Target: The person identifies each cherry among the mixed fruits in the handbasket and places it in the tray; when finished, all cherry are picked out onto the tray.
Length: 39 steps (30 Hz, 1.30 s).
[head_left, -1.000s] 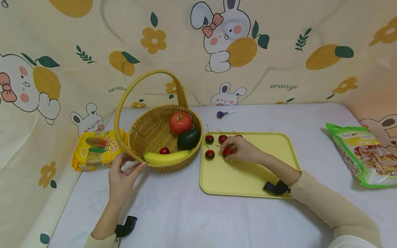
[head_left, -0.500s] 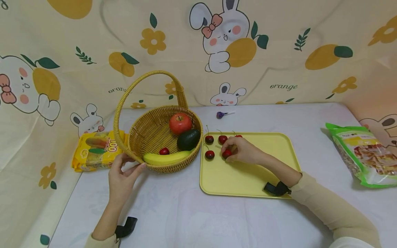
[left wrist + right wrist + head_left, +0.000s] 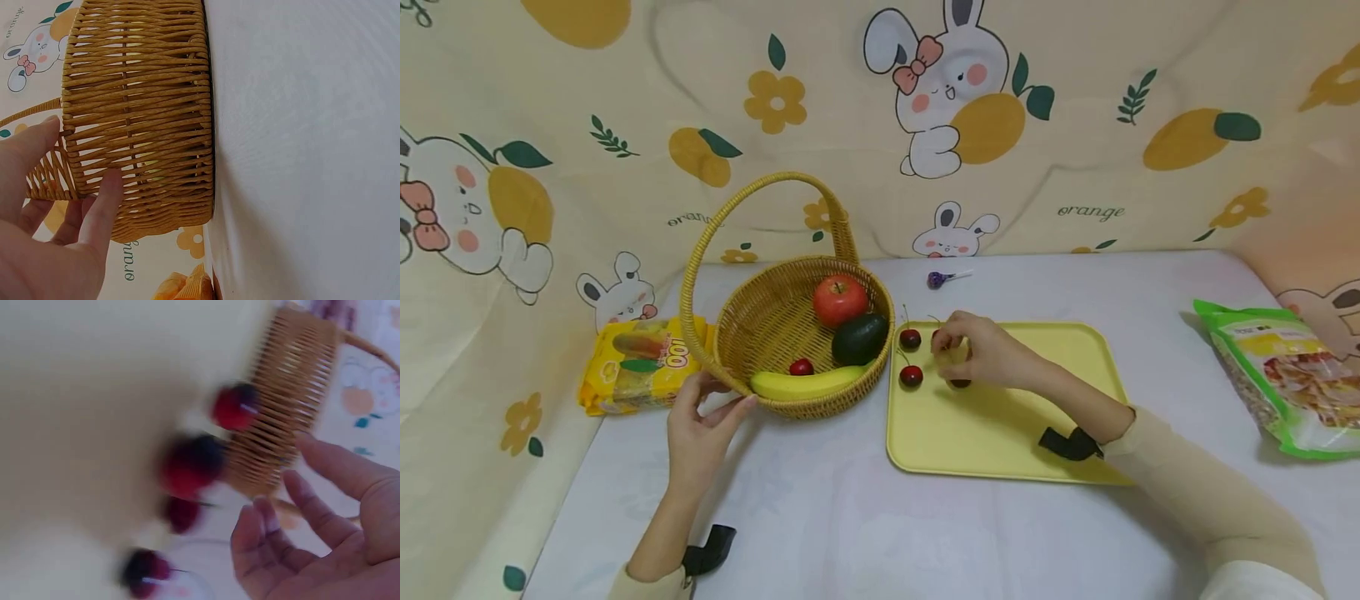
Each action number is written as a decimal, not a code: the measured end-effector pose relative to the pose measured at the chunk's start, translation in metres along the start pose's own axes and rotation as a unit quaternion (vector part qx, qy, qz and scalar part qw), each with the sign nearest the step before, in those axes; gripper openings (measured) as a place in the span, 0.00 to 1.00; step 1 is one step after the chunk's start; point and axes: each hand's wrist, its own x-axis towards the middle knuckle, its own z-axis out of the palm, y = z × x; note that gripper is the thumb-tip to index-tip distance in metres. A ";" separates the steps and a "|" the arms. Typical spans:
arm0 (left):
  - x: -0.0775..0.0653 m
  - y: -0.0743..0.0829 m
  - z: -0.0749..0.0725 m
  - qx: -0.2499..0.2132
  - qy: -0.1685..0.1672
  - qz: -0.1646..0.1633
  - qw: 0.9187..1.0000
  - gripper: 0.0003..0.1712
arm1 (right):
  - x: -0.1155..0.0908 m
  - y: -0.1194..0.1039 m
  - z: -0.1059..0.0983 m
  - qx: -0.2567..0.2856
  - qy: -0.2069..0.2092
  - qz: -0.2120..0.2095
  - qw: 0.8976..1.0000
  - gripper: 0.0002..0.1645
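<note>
My left hand (image 3: 696,442) grips the wicker basket (image 3: 760,321) where its handle meets the rim, with fingertips on the outer weave in the left wrist view. Inside lie an apple (image 3: 839,301), an avocado (image 3: 861,339), a banana (image 3: 805,385) and a cherry (image 3: 801,367). Over the yellow tray (image 3: 1000,442) hovers my right hand (image 3: 992,354), thumb and fingers apart and nothing between them in the right wrist view. A dark red cherry (image 3: 194,465) lies just below those fingers, partly hidden in the head view. Other stemmed cherries (image 3: 911,377) sit at the tray's left side.
A lollipop (image 3: 936,280) lies behind the tray. A yellow snack pack (image 3: 632,367) stands left of the basket, close to my left hand. On the far right is a green-edged food bag (image 3: 1300,375). A patterned cloth backdrop closes off the rear.
My right hand has let go of the cherry and risen slightly; that cherry now rests on the tray, a little to the right. My left hand keeps its place on the basket.
</note>
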 end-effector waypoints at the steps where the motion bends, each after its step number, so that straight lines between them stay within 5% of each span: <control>1: 0.000 0.000 0.001 -0.003 -0.001 0.000 1.000 0.29 | 0.005 -0.008 -0.003 0.003 0.006 -0.015 1.000 0.13; 6: -0.001 -0.001 0.001 -0.012 -0.007 0.008 1.000 0.28 | 0.055 -0.054 -0.005 0.035 -0.025 -0.086 0.995 0.11; 10: 0.000 0.000 -0.001 -0.006 -0.007 0.015 1.000 0.28 | 0.112 -0.083 0.018 0.021 -0.121 -0.125 0.984 0.10; 17: 0.000 0.000 -0.003 -0.001 -0.006 0.015 1.000 0.27 | 0.185 -0.102 0.058 0.019 -0.304 -0.082 0.949 0.10; 25: 0.000 0.003 -0.009 0.023 0.014 -0.005 1.000 0.28 | 0.204 -0.119 0.060 -0.007 -0.399 0.006 0.917 0.18; 33: 0.000 -0.001 -0.006 0.014 0.012 0.000 1.000 0.29 | 0.214 -0.121 0.065 0.001 -0.385 0.045 0.922 0.18; 39: 0.001 0.000 -0.002 0.007 0.008 -0.011 1.000 0.28 | 0.220 -0.105 0.075 0.011 -0.397 0.066 0.915 0.22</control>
